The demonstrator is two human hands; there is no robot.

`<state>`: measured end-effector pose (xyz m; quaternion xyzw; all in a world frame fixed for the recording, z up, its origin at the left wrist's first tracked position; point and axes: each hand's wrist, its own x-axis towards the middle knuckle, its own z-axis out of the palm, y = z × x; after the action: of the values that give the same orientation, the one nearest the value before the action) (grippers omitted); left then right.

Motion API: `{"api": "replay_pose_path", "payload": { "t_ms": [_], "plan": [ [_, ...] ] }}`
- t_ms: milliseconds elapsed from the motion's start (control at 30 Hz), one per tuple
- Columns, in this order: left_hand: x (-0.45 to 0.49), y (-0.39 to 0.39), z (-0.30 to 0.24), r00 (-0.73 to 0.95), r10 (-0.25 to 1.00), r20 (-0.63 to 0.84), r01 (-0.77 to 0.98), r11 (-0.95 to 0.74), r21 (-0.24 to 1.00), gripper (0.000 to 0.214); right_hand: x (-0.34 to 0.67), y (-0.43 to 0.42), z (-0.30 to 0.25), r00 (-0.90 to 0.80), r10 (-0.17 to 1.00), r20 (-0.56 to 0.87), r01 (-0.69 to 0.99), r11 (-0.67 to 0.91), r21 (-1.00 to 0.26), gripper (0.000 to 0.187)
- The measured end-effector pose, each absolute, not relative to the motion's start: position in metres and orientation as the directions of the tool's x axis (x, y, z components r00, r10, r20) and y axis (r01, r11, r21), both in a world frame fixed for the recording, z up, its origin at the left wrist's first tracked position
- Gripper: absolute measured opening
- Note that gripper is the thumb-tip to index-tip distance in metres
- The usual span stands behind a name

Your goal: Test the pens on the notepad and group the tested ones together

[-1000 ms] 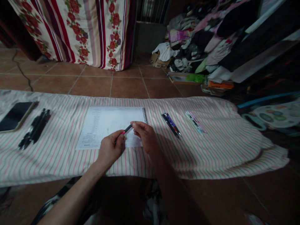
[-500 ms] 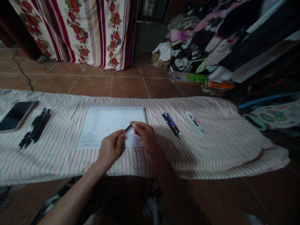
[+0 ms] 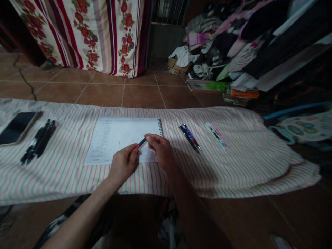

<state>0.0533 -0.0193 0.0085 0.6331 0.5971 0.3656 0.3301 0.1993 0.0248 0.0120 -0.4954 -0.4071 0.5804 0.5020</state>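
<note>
Both my hands hold one dark pen (image 3: pixel 141 142) above the lower right of a spiral notebook (image 3: pixel 124 129). My left hand (image 3: pixel 123 162) is closed around its lower left end, where a small pink spot shows by the thumb. The fingertips of my right hand (image 3: pixel 161 148) pinch the upper right end. My fingers hide both ends of the pen. Faint marks and printed lines show on the notebook's white page, and its wire binding runs along the right side. Right of the notebook lie a few dark and purple pens (image 3: pixel 190 137).
Several pale pink and white pens (image 3: pixel 217 135) lie farther right on the striped cloth (image 3: pixel 241 166). At the left are a bundle of black pens (image 3: pixel 38 142) and a phone (image 3: pixel 18 128). Beyond the cloth is tiled floor (image 3: pixel 103 95), with piled clothes (image 3: pixel 199 38) at back right.
Hardly anything differs. Both hands stay on the pen in nearly the same place and pose.
</note>
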Motion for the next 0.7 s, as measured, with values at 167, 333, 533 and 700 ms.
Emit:
{"api": "replay_pose_path", "payload": {
  "t_ms": [167,333,533,700],
  "plan": [
    [0.053,-0.021,0.014,0.012,0.991,0.137,0.641,-0.112,0.759,0.035,0.198,0.024,0.014,0.007,0.982,-0.186,-0.173,-0.182,-0.968,0.03],
    [0.054,-0.02,0.008,-0.005,1.0,0.021,0.385,-0.017,0.923,0.031,0.198,0.023,0.015,-0.013,0.978,-0.209,-0.234,-0.206,-0.95,0.031],
    [0.058,-0.019,0.0,0.043,0.989,-0.139,-0.024,0.141,0.99,0.03,0.199,0.023,0.014,-0.039,0.983,-0.177,-0.174,-0.181,-0.968,0.033],
    [0.056,-0.019,0.004,0.005,0.999,-0.04,0.232,0.038,0.972,0.032,0.198,0.024,0.016,-0.004,0.986,-0.165,-0.143,-0.164,-0.976,0.03]
  ]
}}
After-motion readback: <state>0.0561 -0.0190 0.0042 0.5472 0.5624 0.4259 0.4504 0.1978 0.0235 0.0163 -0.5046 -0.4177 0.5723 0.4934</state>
